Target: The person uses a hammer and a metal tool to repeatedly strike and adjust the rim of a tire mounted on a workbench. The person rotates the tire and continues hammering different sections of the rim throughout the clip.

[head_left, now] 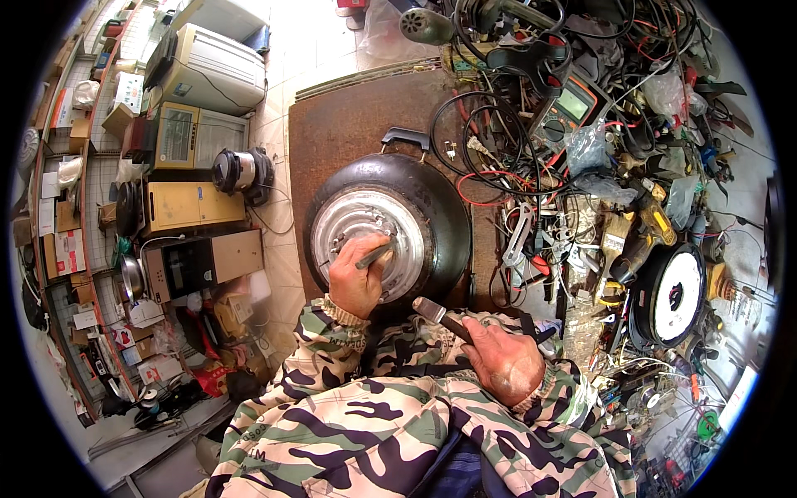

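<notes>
A round black electric pan lies upside down in front of me, its loop handle on the far side. On its base sits a silvery metal plate with concentric rings. My left hand is closed around a short dark bar-shaped tool, held over this plate; its exact kind is not clear. Closer to my body, right of the pan, my right hand grips what looks like a hammer, a dark handle with a short metal head. The head is apart from the pan.
The pan rests on a rusty brown board. Cables, a multimeter, a yellow drill and a round black-rimmed part crowd the right side. Appliances, including a yellow-fronted oven, and a small cooker stand left, beside loaded shelves.
</notes>
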A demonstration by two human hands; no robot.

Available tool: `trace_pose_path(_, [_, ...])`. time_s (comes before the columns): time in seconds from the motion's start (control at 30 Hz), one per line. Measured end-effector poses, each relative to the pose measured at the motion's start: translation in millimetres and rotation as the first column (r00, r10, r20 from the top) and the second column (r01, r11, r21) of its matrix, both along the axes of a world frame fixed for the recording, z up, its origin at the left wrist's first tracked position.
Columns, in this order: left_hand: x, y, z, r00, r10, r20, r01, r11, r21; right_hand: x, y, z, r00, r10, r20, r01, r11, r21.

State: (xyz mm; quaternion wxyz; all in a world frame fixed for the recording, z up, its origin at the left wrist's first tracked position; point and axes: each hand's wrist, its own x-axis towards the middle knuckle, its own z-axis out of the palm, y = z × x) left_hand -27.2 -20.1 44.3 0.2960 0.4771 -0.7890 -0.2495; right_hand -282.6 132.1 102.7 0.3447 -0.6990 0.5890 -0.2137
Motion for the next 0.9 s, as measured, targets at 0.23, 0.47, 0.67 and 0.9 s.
trace_pose_path(0.23, [0.3, -0.5, 0.3, 1.000, -0.011, 0.000, 0.011, 1.000, 0.017, 0.9, -1.0, -0.1, 1.000, -0.006, -0.001, 0.006, 1.000, -0.001])
trace_pose_path(0.47, [0.8, 0.5, 0.5, 0.998, -0.025, 0.055, 0.026, 1.000, -0.014, 0.8, -1.8, -2.3, 1.000, -0.008, 0.007, 0.008, 1.000, -0.014])
trace_pose_path(0.67, [0.7, -1.0, 1.2, 0.999, -0.026, 0.044, 0.027, 1.000, -0.008, 0.3, -3.5, -1.9, 1.000, -0.009, 0.005, 0.009, 1.000, -0.003])
trace_pose_path(0.9, [2.0, -0.8, -0.4, 0.999, -0.032, 0.036, 0.031, 0.999, 0.016, -0.5, -5.1, -2.7, 1.000, -0.003, -0.003, 0.003, 1.000, -0.002])
